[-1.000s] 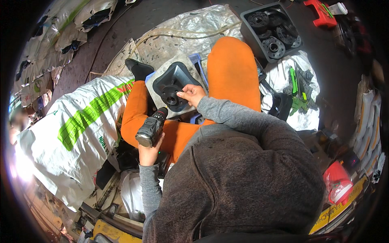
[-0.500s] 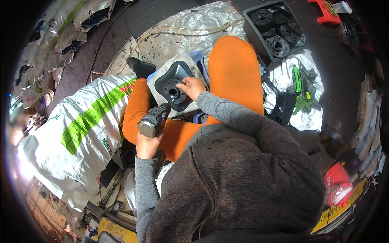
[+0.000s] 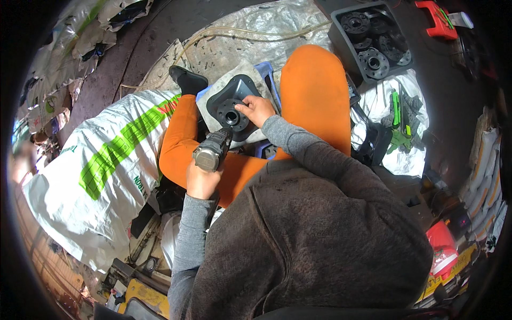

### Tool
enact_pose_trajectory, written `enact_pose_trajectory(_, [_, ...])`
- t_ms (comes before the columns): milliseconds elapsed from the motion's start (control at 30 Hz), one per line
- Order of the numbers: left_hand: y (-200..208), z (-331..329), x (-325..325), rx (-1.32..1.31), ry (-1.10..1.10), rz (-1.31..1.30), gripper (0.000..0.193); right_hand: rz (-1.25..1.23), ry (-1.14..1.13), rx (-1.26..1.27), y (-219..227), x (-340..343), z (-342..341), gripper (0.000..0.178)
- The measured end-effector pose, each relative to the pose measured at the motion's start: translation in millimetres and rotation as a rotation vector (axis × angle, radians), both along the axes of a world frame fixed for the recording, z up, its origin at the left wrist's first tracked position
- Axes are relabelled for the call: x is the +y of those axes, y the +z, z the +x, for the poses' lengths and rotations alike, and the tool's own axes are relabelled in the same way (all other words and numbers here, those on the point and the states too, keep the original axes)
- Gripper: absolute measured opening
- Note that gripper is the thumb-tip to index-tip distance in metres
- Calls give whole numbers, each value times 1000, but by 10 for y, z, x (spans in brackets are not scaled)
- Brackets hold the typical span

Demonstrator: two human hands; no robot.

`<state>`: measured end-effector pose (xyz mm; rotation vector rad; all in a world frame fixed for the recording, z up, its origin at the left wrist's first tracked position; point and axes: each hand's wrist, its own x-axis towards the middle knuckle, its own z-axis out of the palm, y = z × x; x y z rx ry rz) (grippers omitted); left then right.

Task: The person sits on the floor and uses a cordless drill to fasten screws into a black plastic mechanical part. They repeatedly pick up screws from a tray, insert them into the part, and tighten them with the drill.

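Observation:
My left hand (image 3: 201,182) grips a dark cordless drill (image 3: 210,153) from below. The drill's front end reaches the lower edge of a round black flange (image 3: 231,126) with a central hole and small holes around it. My right hand (image 3: 259,111) has its thumb and forefinger pinched at the flange's upper right; anything between the fingertips is too small to make out. The flange sits in a black square dish-shaped part (image 3: 234,89) with rounded corners. Beneath that lies a pale cloth or pad (image 3: 207,114) over a blue-violet support (image 3: 265,69).
A grey bin (image 3: 337,32) of similar black round parts stands at the far right. Green-and-black gloves (image 3: 401,120) lie on white sacking to my right. A large white sack (image 3: 122,154) fills the left. A red tool-like object (image 3: 437,21) and a hose (image 3: 256,36) lie farther off.
My left hand has brought the drill right and slightly forward, so its tip now meets the flange's lower edge. The right hand keeps its pinch near the flange. The whole view has shifted slightly.

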<state>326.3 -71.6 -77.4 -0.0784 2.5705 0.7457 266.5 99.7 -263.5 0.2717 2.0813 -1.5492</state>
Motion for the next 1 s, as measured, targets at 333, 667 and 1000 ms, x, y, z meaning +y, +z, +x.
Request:
enact_pose_trajectory(333, [392,530,-56,2,490,343,29,42,31,177,-193,-13,-42,45])
enact_pose_trajectory(667, [531,990,-27,145,302,425,29,-1058,-250,-687,535,436,403,40])
enact_pose_trajectory(1000, [520,1002,-60,265,162,437,30,-1176,-197,-686,816,390,478,41])
